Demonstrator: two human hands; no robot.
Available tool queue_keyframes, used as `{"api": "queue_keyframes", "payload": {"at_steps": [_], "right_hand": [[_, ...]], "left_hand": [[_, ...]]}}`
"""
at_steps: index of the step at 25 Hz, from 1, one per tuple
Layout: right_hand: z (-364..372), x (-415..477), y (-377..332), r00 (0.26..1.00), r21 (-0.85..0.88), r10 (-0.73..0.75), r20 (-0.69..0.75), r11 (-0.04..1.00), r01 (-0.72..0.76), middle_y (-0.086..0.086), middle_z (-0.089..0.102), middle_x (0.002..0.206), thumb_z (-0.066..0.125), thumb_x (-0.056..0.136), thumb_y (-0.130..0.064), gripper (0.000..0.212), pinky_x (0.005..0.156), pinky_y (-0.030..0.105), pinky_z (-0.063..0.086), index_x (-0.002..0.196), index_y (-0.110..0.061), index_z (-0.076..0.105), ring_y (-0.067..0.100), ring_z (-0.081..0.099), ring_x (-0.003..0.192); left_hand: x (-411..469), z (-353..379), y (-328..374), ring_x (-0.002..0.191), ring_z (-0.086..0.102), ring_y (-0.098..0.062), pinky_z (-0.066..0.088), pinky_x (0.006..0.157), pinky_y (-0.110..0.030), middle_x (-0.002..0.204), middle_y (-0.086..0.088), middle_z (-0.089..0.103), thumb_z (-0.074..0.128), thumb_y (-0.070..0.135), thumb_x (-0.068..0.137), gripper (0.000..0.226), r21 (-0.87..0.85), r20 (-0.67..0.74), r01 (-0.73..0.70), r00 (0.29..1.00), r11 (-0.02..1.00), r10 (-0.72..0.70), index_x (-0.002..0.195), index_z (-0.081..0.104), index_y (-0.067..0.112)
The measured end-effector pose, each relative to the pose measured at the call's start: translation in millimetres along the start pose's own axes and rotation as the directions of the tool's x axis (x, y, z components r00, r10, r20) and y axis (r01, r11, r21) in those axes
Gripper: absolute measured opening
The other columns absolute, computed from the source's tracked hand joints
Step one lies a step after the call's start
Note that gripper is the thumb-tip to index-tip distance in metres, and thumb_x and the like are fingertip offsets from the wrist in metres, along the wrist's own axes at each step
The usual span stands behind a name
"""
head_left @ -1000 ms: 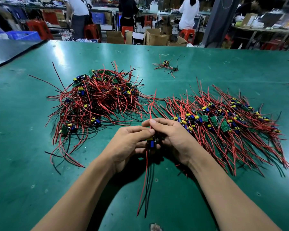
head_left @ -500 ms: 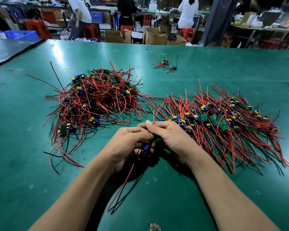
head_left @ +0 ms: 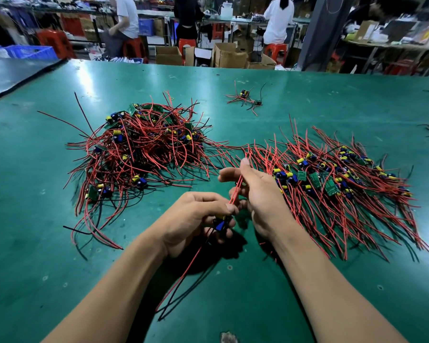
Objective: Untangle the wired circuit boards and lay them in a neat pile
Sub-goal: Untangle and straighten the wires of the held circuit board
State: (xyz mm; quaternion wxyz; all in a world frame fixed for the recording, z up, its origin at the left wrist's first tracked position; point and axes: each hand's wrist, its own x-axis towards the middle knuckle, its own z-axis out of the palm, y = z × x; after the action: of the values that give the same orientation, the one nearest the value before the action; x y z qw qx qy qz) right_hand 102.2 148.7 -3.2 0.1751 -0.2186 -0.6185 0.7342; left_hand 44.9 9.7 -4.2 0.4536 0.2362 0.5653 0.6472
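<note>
Right hand (head_left: 260, 196) is lifted clear of left hand (head_left: 191, 221) since before, red leads (head_left: 234, 194) pinched at its fingertips (head_left: 244, 167); one board (head_left: 219, 225) is gripped in curled left fingers above table (head_left: 35, 219). Two heaps are counted: tangled heap (head_left: 144, 154), combed heap (head_left: 332, 179).

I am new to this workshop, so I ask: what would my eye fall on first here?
First, the tangled heap of red-wired boards on the left of the green table, and the flatter pile on the right. Between them, the left hand holds one board while the right hand grips its red wires.
</note>
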Motion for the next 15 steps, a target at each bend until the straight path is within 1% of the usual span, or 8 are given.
{"api": "queue_keyframes", "payload": {"at_steps": [2,4,6,7,9,11,13,15], "right_hand": [[-3.2,1.2,-0.5,0.999,0.055,0.042,0.018,0.998,-0.043,0.007,0.072,0.082,0.042,0.105,-0.048,0.055,0.041,0.02,0.042,0.076,-0.02,0.079,0.01,0.053,0.046],[-2.8,-0.3,1.2,0.995,0.091,0.087,0.055,0.992,-0.092,0.012,0.064,0.076,0.045,0.102,-0.054,0.055,0.04,0.024,0.046,0.079,-0.017,0.078,0.015,0.054,0.042],[-1.0,-3.1,1.8,0.987,0.068,0.12,0.106,0.989,-0.128,0.012,0.063,0.073,0.051,0.095,-0.06,0.053,0.04,0.028,0.049,0.084,-0.016,0.077,0.019,0.055,0.042],[-0.5,-4.9,1.7,0.981,0.041,0.13,0.142,0.99,-0.137,0.012,0.065,0.074,0.056,0.092,-0.061,0.051,0.041,0.028,0.049,0.087,-0.016,0.077,0.019,0.057,0.043],[-0.1,-8.9,1.7,0.958,0.007,0.145,0.248,0.988,-0.151,0.012,0.066,0.073,0.066,0.088,-0.055,0.044,0.042,0.027,0.05,0.094,-0.013,0.077,0.017,0.057,0.044],[-0.9,-11.6,1.6,0.937,0.0,0.163,0.31,0.985,-0.171,0.011,0.065,0.07,0.068,0.093,-0.043,0.037,0.042,0.027,0.051,0.101,-0.008,0.076,0.017,0.056,0.043],[-2.3,-10.8,0.7,0.94,0.012,0.167,0.299,0.984,-0.178,0.011,0.065,0.068,0.064,0.097,-0.036,0.033,0.042,0.028,0.052,0.103,-0.005,0.075,0.019,0.056,0.042],[-4.2,-7.9,-0.6,0.969,0.004,0.141,0.205,0.989,-0.144,0.011,0.066,0.067,0.062,0.098,-0.037,0.031,0.044,0.028,0.052,0.096,-0.009,0.077,0.02,0.058,0.044]], "left_hand": [[-1.2,4.1,0.2,0.051,0.062,-0.022,0.049,0.044,-0.022,0.064,-0.014,0.063,0.072,0.018,0.075,0.008,-0.079,-0.044,0.027,0.999,0.996,-0.03,0.076,0.071,0.01],[-0.9,9.5,-1.0,0.047,0.059,-0.022,0.049,0.043,-0.023,0.062,-0.014,0.061,0.07,0.017,0.083,0.01,-0.112,-0.098,0.017,0.995,0.994,-0.028,0.079,0.071,0.008],[1.1,14.0,-2.0,0.044,0.056,-0.02,0.05,0.042,-0.024,0.065,-0.016,0.061,0.067,0.009,0.088,0.011,-0.134,-0.165,-0.029,0.986,0.991,0.007,0.079,0.072,0.007],[2.0,14.7,-2.5,0.043,0.056,-0.019,0.05,0.041,-0.024,0.067,-0.016,0.062,0.066,0.006,0.088,0.012,-0.126,-0.206,-0.056,0.978,0.99,0.029,0.078,0.072,0.006],[3.5,13.4,-3.8,0.042,0.055,-0.019,0.048,0.04,-0.024,0.066,-0.016,0.061,0.065,0.006,0.09,0.013,-0.074,-0.258,-0.093,0.964,0.993,0.071,0.079,0.072,0.005],[4.4,11.5,-5.1,0.041,0.054,-0.022,0.048,0.041,-0.024,0.061,-0.017,0.059,0.063,0.007,0.091,0.016,-0.035,-0.266,-0.093,0.961,0.995,0.081,0.078,0.071,0.005],[3.9,10.3,-6.0,0.04,0.054,-0.022,0.047,0.04,-0.023,0.057,-0.015,0.057,0.062,0.009,0.093,0.018,-0.029,-0.264,-0.074,0.962,0.997,0.063,0.075,0.068,0.007],[2.8,11.5,-6.9,0.04,0.054,-0.021,0.046,0.04,-0.022,0.055,-0.013,0.057,0.062,0.012,0.093,0.021,-0.043,-0.231,-0.055,0.972,0.998,0.043,0.072,0.064,0.01]]}}
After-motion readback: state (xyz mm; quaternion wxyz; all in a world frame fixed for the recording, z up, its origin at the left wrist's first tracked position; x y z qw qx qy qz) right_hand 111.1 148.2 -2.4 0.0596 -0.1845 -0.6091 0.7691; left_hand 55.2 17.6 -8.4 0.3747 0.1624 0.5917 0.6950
